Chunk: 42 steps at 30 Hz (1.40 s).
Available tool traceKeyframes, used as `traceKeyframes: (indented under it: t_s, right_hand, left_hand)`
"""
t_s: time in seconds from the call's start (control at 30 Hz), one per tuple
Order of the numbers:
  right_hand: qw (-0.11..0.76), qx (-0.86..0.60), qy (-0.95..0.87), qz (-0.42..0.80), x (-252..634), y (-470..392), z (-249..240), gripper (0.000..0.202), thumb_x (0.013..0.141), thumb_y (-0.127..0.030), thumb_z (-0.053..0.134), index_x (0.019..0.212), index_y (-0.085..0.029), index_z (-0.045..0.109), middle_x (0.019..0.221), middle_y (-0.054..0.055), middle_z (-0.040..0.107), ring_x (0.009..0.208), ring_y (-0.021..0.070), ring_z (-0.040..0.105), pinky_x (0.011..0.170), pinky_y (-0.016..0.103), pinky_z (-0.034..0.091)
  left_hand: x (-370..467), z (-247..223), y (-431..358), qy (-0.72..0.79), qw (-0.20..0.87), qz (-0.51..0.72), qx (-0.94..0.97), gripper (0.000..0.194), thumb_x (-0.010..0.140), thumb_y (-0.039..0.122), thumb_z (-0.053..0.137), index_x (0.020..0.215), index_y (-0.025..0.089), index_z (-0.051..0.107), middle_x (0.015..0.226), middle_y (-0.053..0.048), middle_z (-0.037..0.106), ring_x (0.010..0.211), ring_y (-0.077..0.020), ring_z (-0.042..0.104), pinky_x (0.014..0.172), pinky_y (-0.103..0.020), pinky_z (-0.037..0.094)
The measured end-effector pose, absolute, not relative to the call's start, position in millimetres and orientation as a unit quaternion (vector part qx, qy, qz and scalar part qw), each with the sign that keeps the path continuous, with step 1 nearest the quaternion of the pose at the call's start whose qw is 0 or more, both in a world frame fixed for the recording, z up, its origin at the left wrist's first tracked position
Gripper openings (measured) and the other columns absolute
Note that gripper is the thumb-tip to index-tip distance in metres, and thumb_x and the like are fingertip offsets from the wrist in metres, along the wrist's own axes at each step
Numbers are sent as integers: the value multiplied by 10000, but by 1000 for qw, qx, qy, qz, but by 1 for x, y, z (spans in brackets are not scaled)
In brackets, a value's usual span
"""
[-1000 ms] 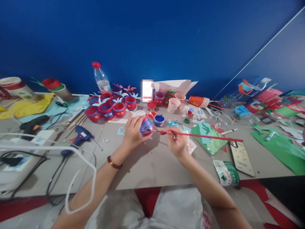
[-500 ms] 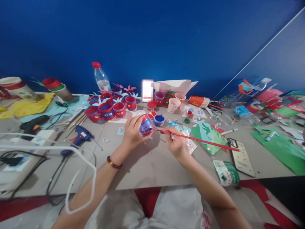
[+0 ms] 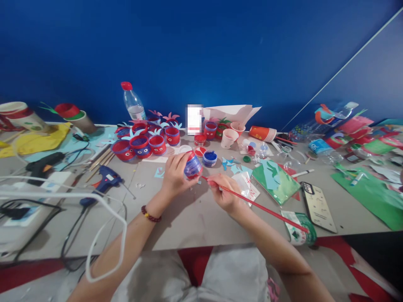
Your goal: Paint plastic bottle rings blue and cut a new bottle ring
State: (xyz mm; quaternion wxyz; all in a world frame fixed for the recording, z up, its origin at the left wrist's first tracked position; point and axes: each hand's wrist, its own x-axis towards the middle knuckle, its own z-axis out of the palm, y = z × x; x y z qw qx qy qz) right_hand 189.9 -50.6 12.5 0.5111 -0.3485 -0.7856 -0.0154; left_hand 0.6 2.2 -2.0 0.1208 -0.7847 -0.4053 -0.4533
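Note:
My left hand (image 3: 176,170) is wrapped round a small cup (image 3: 192,167) painted blue and red, tilted on its side above the table. In my right hand (image 3: 224,193) is a long red-handled paintbrush (image 3: 264,207), pinched near its front end. The brush tip points at the lower right edge of the cup; whether it touches cannot be made out. Just behind the cup stands an open jar of blue paint (image 3: 210,158). A jar of red paint (image 3: 200,139) is farther back, with a red-stained lid (image 3: 200,152) in front of it.
Painted red and blue cups (image 3: 140,147) with paper leaves cluster at the back left. A blue glue gun (image 3: 108,180) and white cable (image 3: 122,235) lie left. On the right are paper cups (image 3: 229,138), a green packet (image 3: 275,182), a phone (image 3: 318,207) and a green-white wrapper (image 3: 299,228).
My right hand has moved slightly down and left. The brush now slants more steeply, its tip lower by the cup's edge and its back end down over the wrapper. The left hand has barely moved.

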Motion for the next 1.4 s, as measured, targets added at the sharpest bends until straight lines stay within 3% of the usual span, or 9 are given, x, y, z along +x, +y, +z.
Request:
traceKeyframes:
  t_s: [0.23, 0.83, 1.13, 1.27, 1.4]
  right_hand:
    - [548, -336, -766, 1, 186, -50, 14, 220, 986, -267, 421, 915, -228, 625, 786, 33, 732, 703, 158, 694, 628, 270, 561]
    - [520, -433, -734, -59, 205, -39, 14, 188, 959, -229, 459, 893, -223, 635, 772, 40, 718, 687, 180, 673, 621, 285, 527]
    - [533, -343, -773, -33, 188, -51, 21, 160, 960, -193, 462, 905, -209, 611, 763, 39, 719, 675, 156, 677, 625, 263, 542]
    - [565, -332, -755, -4, 188, -51, 22, 213, 980, -257, 434, 887, -226, 623, 761, 31, 727, 657, 157, 685, 599, 272, 550]
    - [632, -327, -701, 49, 192, -48, 19, 292, 975, -416, 442, 872, -240, 651, 751, 32, 735, 642, 178, 698, 602, 318, 564]
  left_hand:
    - [-2, -7, 4, -410, 101, -441, -792, 793, 652, 436, 764, 1321, 153, 448, 1189, -169, 599, 1066, -349, 571, 952, -497, 430]
    - [-2, -2, 4, -411, 84, -468, -777, 712, 699, 518, 730, 1271, 173, 484, 1156, -145, 610, 1071, -309, 582, 931, -463, 462]
    - [-1, -3, 5, -395, 114, -468, -783, 721, 693, 424, 743, 1302, 157, 463, 1168, -154, 608, 1068, -315, 581, 929, -464, 454]
    - [-2, -3, 6, -399, 98, -469, -781, 706, 693, 406, 739, 1300, 166, 470, 1165, -149, 604, 1064, -319, 579, 931, -477, 449]
    - [-2, -1, 5, -388, 49, -501, -772, 690, 680, 392, 770, 1266, 149, 500, 1161, -149, 587, 1086, -306, 560, 960, -469, 449]
